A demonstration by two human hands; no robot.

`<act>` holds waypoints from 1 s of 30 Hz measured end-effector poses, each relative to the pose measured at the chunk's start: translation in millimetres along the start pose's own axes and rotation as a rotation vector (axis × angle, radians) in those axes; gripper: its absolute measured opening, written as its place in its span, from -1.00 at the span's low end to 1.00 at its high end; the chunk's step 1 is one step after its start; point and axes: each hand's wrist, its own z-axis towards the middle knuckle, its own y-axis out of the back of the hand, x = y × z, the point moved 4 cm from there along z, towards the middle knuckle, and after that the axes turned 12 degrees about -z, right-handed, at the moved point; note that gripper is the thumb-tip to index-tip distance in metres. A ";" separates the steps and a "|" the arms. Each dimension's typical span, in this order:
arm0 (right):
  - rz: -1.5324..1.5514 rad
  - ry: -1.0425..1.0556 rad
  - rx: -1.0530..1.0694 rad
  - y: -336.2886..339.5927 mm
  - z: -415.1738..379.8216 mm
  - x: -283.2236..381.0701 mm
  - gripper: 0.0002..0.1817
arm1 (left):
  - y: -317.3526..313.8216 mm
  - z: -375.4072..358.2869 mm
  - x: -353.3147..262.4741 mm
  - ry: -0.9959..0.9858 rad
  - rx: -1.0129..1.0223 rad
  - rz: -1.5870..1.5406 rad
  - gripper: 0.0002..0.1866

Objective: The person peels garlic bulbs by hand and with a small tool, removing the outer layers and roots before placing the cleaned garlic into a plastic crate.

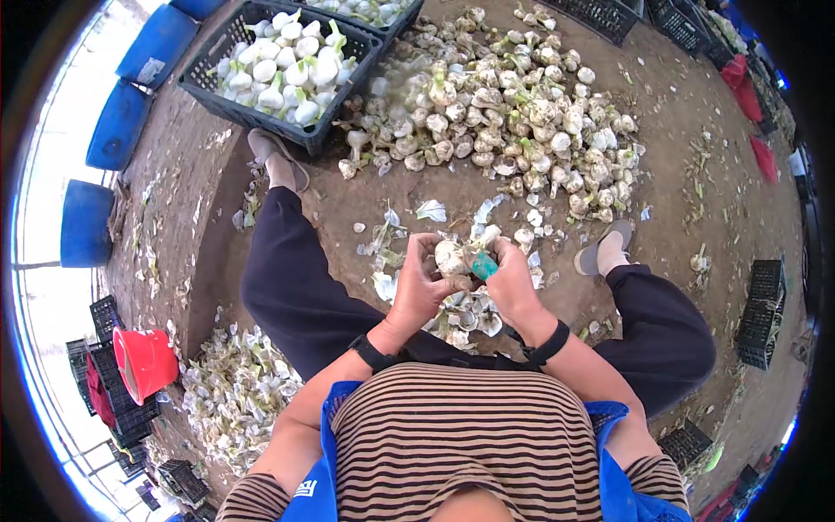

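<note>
My left hand grips a white garlic bulb between my spread legs. My right hand is closed on a small tool with a teal handle, held against the bulb. Peeled skins and trimmings lie on the dirt just under both hands. A large pile of unpeeled garlic bulbs spreads over the ground in front of me. A black plastic crate with cleaned white bulbs stands at the front left, by my left foot.
A heap of garlic husks lies at my left side next to a red bucket. Blue barrels line the left edge. Black crates stand at the right and at the far back.
</note>
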 end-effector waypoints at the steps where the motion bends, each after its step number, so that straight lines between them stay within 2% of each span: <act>1: -0.007 -0.055 0.029 1.1 -1.6 0.7 -0.81 | 2.4 0.9 0.7 -0.021 0.023 0.020 -0.28; 3: -0.014 -0.113 0.061 1.2 -2.4 -0.8 -0.81 | 9.7 3.2 3.5 0.045 -0.014 0.026 -0.33; 5: -0.062 0.131 0.042 1.9 -2.1 7.9 -0.82 | 11.9 2.4 5.4 0.112 -0.053 0.031 -0.36; 7: -0.086 0.144 0.042 3.7 -0.2 7.8 -0.82 | 7.2 0.2 5.7 0.163 -0.052 -0.182 -0.50; 8: -0.109 0.158 0.042 4.7 0.6 7.8 -0.81 | 8.1 1.4 6.2 0.165 -0.053 -0.182 -0.50; 10: -0.137 0.185 0.089 7.3 2.2 4.0 -0.81 | 12.9 3.0 16.5 0.414 -0.140 -0.389 -0.52; 11: -0.166 0.216 0.136 6.8 2.8 3.7 -0.80 | 18.0 5.1 15.0 0.413 -0.143 -0.389 -0.52; 12: -0.166 0.216 0.139 7.7 1.8 10.0 -0.80 | 19.0 4.9 15.4 0.534 -0.026 -0.498 -0.53; 13: -0.120 0.124 0.179 8.3 -0.6 17.8 -0.80 | 15.6 2.6 14.5 0.655 0.092 -0.605 -0.52; 14: -0.074 0.032 0.217 8.0 -2.1 20.3 -0.79 | 12.6 1.9 12.9 0.653 0.089 -0.605 -0.52; 15: -0.073 0.032 0.218 8.2 -1.4 17.9 -0.79 | 8.0 1.3 9.7 0.657 -0.025 -0.559 -0.54; 16: -0.208 0.083 0.176 10.6 0.8 15.5 -0.80 | 6.1 2.0 8.7 0.659 -0.135 -0.509 -0.55; 17: -0.343 0.133 0.132 13.3 2.3 15.3 -0.81 | 4.6 2.0 12.2 0.659 -0.132 -0.507 -0.55; 18: -0.343 0.133 0.129 12.7 2.1 15.6 -0.81 | 4.4 2.7 11.4 0.499 -0.085 -0.439 -0.54; 19: -0.439 0.315 0.006 12.5 -0.3 23.5 -0.81 | 4.4 2.5 8.4 0.340 -0.042 -0.372 -0.50; 20: -0.533 0.497 -0.118 12.7 -4.3 31.0 -0.81 | 5.0 2.2 9.4 0.342 -0.043 -0.371 -0.50; 21: -0.476 0.397 -0.071 12.2 -5.5 27.7 -0.74 | 3.2 3.3 8.2 0.373 -0.042 -0.448 -0.48; 22: -0.475 0.399 -0.072 13.3 -4.8 25.6 -0.74 | 1.5 4.0 7.4 0.403 -0.040 -0.523 -0.45; 24: -0.084 0.109 0.059 15.6 0.6 7.1 -0.70 | 2.1 2.6 10.5 0.418 -0.002 -0.586 -0.42; 25: -0.083 0.109 0.058 16.0 0.5 7.5 -0.70 | 2.3 1.5 12.0 0.434 0.033 -0.652 -0.39; 27: 0.379 -0.006 0.068 15.9 -1.1 4.8 -0.77 | 4.9 -0.5 11.7 0.458 0.085 -0.714 -0.36; 28: 0.378 -0.007 0.069 16.4 -1.9 7.4 -0.77 | 3.5 -0.9 9.8 0.477 0.139 -0.776 -0.33; 30: 0.620 -0.098 0.080 16.6 -3.3 10.1 -0.81 | -1.6 0.3 2.1 0.448 0.174 -0.747 -0.29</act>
